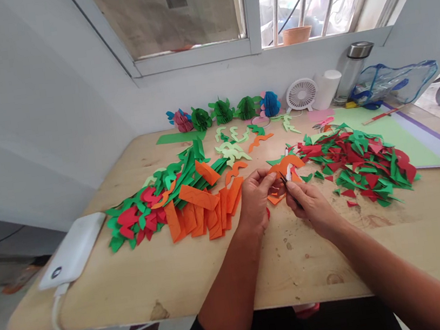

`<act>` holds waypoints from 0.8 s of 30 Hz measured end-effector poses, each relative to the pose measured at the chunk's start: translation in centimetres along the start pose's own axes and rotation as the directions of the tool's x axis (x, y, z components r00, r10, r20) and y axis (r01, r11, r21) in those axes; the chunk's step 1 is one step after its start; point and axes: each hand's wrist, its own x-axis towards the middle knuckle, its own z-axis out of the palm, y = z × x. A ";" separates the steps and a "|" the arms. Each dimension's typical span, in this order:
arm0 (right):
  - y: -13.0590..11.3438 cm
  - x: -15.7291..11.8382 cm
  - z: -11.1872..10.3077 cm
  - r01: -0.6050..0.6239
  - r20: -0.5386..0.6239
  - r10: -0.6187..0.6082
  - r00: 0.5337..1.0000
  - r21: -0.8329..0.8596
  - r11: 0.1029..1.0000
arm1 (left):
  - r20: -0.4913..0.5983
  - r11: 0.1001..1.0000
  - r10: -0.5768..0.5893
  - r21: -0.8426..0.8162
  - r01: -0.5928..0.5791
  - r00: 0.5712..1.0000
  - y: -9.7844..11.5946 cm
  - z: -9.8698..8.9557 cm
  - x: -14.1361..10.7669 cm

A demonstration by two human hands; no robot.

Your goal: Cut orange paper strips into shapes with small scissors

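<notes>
My left hand [260, 195] pinches a piece of orange paper [291, 162] with a wavy cut edge, above the middle of the table. Close against it, my right hand [309, 202] is closed around small dark-handled scissors [283, 182], which meet the paper; the fingers hide much of them. Left of my hands lie folded orange paper pieces [199, 198], some with drawn outlines. Beyond these is a pile of green cut pieces [174, 174] with red cut shapes [128, 217]. A wavy orange cutout [235, 172] rests just beyond my left hand.
Green and red scraps [361, 161] are heaped at right. Pale green cutouts [234, 151] lie farther back. Along the wall stand honeycomb paper figures [222, 111], a small white fan [302, 94] and a bottle [354, 70]. A white power bank [74, 248] with a cable sits at the left edge.
</notes>
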 end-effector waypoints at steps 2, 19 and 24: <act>0.1 0.0 0.0 -0.007 -0.002 0.007 1.000 0.002 1.000 | 0.004 1.000 -0.003 0.006 0.003 1.000 0.0 0.0 0.0; 0.4 0.2 -0.2 0.042 -0.015 -0.042 0.999 -0.019 0.999 | 0.033 1.000 -0.018 0.014 0.018 0.999 -0.1 0.1 0.0; 0.4 0.2 -0.2 0.030 -0.017 -0.030 0.999 -0.003 1.000 | 0.025 1.000 -0.016 0.018 0.015 1.000 -0.2 0.0 0.1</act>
